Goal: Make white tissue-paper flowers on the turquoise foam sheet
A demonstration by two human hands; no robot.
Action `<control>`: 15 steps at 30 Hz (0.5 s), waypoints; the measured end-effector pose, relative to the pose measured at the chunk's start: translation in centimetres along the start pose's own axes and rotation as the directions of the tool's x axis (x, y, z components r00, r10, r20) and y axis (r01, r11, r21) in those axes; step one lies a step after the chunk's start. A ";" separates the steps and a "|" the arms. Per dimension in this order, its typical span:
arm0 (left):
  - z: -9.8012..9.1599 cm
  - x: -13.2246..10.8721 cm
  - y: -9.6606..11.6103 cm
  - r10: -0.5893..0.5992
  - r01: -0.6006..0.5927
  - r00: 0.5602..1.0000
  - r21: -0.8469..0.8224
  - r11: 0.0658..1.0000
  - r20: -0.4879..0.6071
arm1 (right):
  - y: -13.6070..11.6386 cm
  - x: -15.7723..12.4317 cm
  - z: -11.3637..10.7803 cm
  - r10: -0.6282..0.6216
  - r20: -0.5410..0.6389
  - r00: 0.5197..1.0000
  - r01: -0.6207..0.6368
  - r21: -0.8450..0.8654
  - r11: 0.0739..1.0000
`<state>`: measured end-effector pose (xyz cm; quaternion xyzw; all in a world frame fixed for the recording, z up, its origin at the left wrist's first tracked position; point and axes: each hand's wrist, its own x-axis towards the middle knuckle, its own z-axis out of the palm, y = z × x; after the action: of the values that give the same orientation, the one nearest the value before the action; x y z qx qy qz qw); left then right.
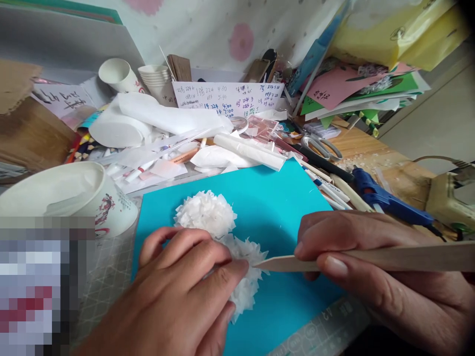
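On a turquoise sheet (289, 198) lie two ruffled white paper flowers. The upper paper flower (206, 212) sits free, just beyond my left fingers. My left hand (185, 282) covers much of the lower paper flower (245, 291) and grips it from the left, thumb and index finger against its petals. In my right hand (356, 267) is a flat, pointed wooden stick (404, 258), held between thumb and fingers. The stick's tip points left and reaches into the lower flower's petals, close to my left index fingertip. Part of that flower is hidden under my left hand.
A paper cup (118, 198) stands at left on the gridded cutting mat (107, 287). White paper scraps (248, 148), markers and scissors (321, 146) crowd the back. A blue glue gun (389, 198) lies at right. Coloured sheets (341, 84) are stacked at back right.
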<state>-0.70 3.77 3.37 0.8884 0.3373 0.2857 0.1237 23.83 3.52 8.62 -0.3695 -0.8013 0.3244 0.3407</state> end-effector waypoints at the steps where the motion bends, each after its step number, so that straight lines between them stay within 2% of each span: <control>1: 0.0 0.0 0.0 0.002 -0.002 1.000 -0.003 1.000 0.003 | 0.0 0.0 0.0 0.008 -0.023 1.000 -0.008 0.002 1.000; 5: -0.1 0.2 -0.1 0.016 -0.016 1.000 0.012 1.000 0.018 | 0.2 0.2 0.4 0.015 -0.034 0.999 -0.015 0.011 1.000; 12: -0.5 0.3 0.0 0.007 -0.008 0.999 0.030 1.000 0.052 | 0.7 0.5 0.3 -0.024 0.118 0.993 0.021 0.026 0.999; 15: -0.5 0.4 0.0 0.014 -0.015 1.000 0.045 0.999 0.027 | 0.8 0.4 0.2 -0.028 0.146 0.989 0.023 0.037 0.999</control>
<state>-0.78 4.05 3.90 0.8971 0.3357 0.2671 0.1059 23.78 4.21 7.99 -0.3283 -0.8230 0.3606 0.2913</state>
